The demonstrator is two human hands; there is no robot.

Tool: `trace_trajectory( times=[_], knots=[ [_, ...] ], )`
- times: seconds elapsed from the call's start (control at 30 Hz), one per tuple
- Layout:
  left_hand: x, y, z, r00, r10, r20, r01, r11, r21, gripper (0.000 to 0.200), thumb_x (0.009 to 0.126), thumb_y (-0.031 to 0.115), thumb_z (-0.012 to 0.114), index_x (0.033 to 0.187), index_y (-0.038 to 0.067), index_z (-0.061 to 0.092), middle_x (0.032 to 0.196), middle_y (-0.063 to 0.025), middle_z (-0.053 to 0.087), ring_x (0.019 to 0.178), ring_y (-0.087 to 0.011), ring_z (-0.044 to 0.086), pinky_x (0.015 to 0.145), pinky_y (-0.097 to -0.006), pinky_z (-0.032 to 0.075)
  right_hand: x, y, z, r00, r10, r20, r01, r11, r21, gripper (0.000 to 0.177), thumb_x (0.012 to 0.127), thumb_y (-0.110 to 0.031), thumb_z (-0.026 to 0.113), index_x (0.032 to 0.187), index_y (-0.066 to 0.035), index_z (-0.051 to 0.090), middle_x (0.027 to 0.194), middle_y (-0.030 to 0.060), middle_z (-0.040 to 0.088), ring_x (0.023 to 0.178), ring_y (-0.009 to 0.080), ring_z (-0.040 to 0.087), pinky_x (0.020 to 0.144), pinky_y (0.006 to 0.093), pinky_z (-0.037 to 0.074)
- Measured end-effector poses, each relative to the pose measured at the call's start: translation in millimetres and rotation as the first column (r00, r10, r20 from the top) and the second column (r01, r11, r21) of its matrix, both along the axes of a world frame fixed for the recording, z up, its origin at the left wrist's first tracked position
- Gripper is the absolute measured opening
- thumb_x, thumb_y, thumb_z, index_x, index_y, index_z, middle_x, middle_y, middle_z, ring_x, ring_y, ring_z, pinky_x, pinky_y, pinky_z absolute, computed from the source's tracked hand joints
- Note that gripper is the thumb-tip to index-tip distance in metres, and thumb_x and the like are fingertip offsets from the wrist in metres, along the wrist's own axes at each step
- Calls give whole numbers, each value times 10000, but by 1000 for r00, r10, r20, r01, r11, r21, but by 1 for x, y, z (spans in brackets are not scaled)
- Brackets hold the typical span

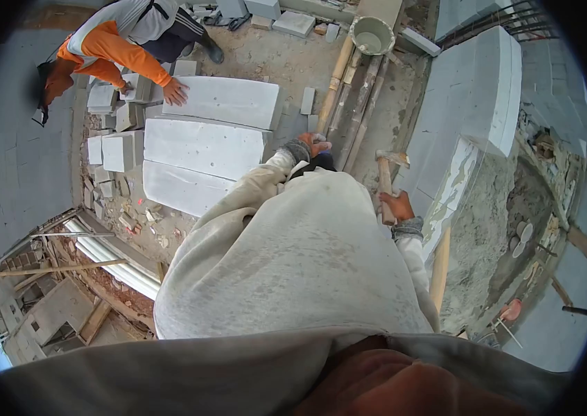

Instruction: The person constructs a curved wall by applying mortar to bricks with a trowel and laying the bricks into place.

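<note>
Held tool: one hammer-like tool (385, 179), in the grip of the right hand (398, 206). Position: between 2 and 3 o'clock from the centre of the view. Handle (383, 172): pale, tan, wood-like, fairly thick, straight; it runs up from the fist toward 12 o'clock, leaning very slightly to 11. Fingers close around its lower part; the butt end shows just past them, toward 6 o'clock. Head (396, 159): set crosswise at the far end, its longer side reaching toward 3 o'clock and dipping a little to 4 (hammer or hatchet, the outline is too small to tell). Surface: dull, whitish with brownish patches. Head and handle are joined.
</note>
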State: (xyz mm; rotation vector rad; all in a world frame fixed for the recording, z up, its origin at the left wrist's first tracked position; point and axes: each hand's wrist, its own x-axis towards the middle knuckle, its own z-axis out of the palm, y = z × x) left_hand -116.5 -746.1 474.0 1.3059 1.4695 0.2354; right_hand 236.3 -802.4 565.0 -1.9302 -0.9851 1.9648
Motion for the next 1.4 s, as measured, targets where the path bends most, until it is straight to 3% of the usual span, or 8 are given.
trace_trajectory(
  times=[0.2,0.5,0.63,0.93,1.1,1.2,1.23,1.4],
  knots=[
    [23,40,9,930,286,229,-198,919,-342,689,765,631,691,1081,19,690,1019,-138,687,967,-250,656,841,-352,519,-121,107,-1,946,321,42,-323,925,201,296,786,-204,729,898,64,677,778,103,681,659,198,627,653,333,486],
    [-41,-5,46,101,993,-69,-972,83,-219,513,702,404,814,914,-29,639,747,-87,647,641,-203,625,594,-343,503,-249,110,-2,472,875,109,-796,371,478,516,750,-323,770,1083,52,645,856,235,686,757,350,692,700,394,529],
    [-89,-62,8,-184,977,-111,-982,-188,-29,271,674,178,741,817,-4,599,670,-83,606,523,-213,578,522,-352,488,-264,146,-47,363,879,-309,-771,470,431,587,851,-365,715,1237,58,584,848,163,696,581,193,621,604,303,503],
    [-152,-187,-50,-594,764,-252,-804,-564,187,268,641,197,702,736,4,542,676,-55,511,544,-208,457,526,-378,422,-111,389,-328,914,254,315,-270,963,6,312,872,-240,656,1075,-3,663,793,74,683,559,155,621,481,295,490],
    [-125,-98,-32,-619,772,-143,-783,-620,40,157,740,187,638,704,110,507,622,-22,518,526,-176,500,513,-311,427,-104,507,-406,915,16,404,-55,995,85,525,855,-409,662,1019,89,652,855,166,694,711,271,687,599,372,533],
    [-125,-42,-36,-535,845,-8,-844,-535,-43,204,751,207,624,676,140,446,599,-23,495,512,-169,491,517,-303,442,-123,552,-445,607,41,793,-474,820,320,782,821,-619,591,967,147,650,883,272,685,865,379,678,810,439,515],
    [-127,-26,-42,-535,840,86,-843,-525,-121,171,752,203,624,748,104,485,600,-39,494,502,-191,501,510,-318,460,-120,575,-465,749,108,654,-380,879,289,882,792,-698,559,993,157,645,944,319,669,1002,437,628,925,459,451],
    [-110,111,-78,-407,912,-60,-872,-367,324,186,709,112,653,819,-7,561,647,-97,546,511,-228,530,518,-325,463,-138,619,-485,778,246,578,-415,892,179,735,754,-638,657,815,94,690,714,163,666,635,233,653,601,345,504]
  ],
)
